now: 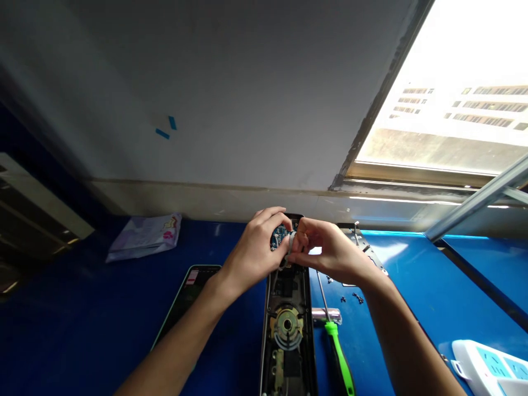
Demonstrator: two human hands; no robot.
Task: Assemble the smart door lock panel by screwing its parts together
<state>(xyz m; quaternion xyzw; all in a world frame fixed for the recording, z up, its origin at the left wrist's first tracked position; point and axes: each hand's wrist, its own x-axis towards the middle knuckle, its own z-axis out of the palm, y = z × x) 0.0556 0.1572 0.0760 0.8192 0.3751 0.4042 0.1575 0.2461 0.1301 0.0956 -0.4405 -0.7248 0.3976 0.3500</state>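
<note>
A long, narrow black device housing lies open on the blue table, its inner side facing up. A round metal part sits in its middle, and a blue circuit board shows at the far end. Over this board arches my left hand, thumb and index finger curled in to a white cable. My right hand pinches the same cable from the other side. The fingertips partly hide the cable's end and the board.
Right of the housing lie a green-handled screwdriver, a shiny metal cylinder, several small screws and a metal plate. A phone and a tissue pack lie leftward. A white power strip occupies the right corner.
</note>
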